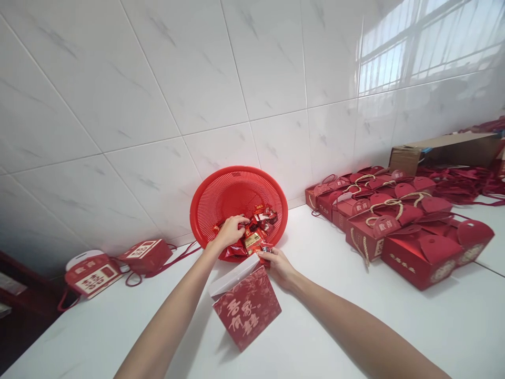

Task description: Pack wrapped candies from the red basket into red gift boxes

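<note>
A red plastic sieve basket (pixel 236 181) leans against the wall, with red and gold wrapped candies (pixel 254 239) gathered in its lower part. My left hand (pixel 231 231) reaches in over the rim, its fingers closed around a wrapped candy, mostly hidden. At the basket's front edge, my right hand (pixel 281 267) has its fingers curled on a wrapped candy among the others, close to the box's top corner. In front stands a tilted red gift box (pixel 248 310) with pale lettering; its white inner flap (pixel 234 276) is raised and the top is open.
Several closed red gift boxes (pixel 422 258) with cord handles stand in rows on the right. Behind them is a cardboard carton (pixel 445 150) beside a pile of dark red items (pixel 457 181). Two smaller red boxes (pixel 94 273) sit at left on the white table (pixel 315 326).
</note>
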The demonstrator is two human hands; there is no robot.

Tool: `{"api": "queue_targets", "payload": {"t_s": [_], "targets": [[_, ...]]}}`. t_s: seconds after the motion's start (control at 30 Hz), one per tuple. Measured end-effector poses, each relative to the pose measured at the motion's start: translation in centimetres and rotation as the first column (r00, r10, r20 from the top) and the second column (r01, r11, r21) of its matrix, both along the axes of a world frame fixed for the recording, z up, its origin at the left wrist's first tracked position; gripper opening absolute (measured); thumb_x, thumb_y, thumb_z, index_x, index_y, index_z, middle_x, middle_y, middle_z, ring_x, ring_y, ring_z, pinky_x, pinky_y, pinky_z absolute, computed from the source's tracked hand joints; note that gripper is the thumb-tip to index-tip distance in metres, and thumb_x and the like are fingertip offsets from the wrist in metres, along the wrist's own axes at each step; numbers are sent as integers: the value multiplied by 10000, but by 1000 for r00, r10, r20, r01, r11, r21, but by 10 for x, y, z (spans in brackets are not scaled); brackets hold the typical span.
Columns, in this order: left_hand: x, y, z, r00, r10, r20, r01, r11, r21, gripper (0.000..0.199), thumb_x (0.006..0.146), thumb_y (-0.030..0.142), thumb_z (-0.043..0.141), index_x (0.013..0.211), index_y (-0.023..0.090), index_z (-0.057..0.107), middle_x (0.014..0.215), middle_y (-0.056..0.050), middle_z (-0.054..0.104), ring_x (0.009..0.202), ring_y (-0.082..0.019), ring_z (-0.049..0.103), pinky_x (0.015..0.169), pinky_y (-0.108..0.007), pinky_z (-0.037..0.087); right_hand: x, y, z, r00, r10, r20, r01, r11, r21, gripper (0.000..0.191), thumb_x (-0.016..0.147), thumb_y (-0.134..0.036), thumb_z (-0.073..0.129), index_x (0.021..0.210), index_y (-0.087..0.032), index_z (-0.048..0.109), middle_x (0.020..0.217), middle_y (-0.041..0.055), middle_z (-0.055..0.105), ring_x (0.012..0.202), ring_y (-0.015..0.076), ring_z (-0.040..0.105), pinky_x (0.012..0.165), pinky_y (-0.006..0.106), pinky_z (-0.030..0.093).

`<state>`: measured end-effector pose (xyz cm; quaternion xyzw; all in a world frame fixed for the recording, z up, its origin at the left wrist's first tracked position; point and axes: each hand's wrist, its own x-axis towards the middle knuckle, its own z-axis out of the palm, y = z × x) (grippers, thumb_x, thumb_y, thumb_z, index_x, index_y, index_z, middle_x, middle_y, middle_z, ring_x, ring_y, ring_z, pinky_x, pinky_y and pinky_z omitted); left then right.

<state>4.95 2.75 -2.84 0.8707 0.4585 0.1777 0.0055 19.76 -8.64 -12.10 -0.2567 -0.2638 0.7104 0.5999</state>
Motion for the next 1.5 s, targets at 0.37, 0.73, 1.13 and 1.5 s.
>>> {"api": "queue_targets", "payload": {"t_s": [0.37,0.73,1.13,1.5], "targets": [[1,-3,1,993,0,-115,-8,997,-71,363,720,198,700,1077,219,760,1069,-76,762,1009,-283,677,923,-363,496,0,1,-1,1000,6,-3,-6,1000,-13,338,531,-275,892,783,-157,699,708,4,682,596,107,558,578,243,410],[-10,-62,1,904,-180,387,180,983,37,186,811,246,581,801,230,766,956,-45,681,930,-202,651,893,-341,515,0,2,-3,1000,10,2,-10,1000,23,407,527,-292,899,853,-160,694,732,10,702,617,127,594,640,271,440],[-11,-76,-22,870,2,493,-32,998,52,271,871,235,517,970,239,769,1228,-75,645,1103,-237,641,993,-378,520,1,1,-1,1000,0,4,0,1000,11,385,519,-266,873,843,-168,689,738,13,714,605,130,598,602,261,444],[6,-64,-30,953,-75,294,74,997,15,253,869,297,550,992,200,749,1080,-73,722,1034,-222,672,946,-352,537,1,2,-1,1000,3,2,-3,1000,22,334,507,-216,827,798,-169,670,718,5,705,605,129,598,619,266,450]]}}
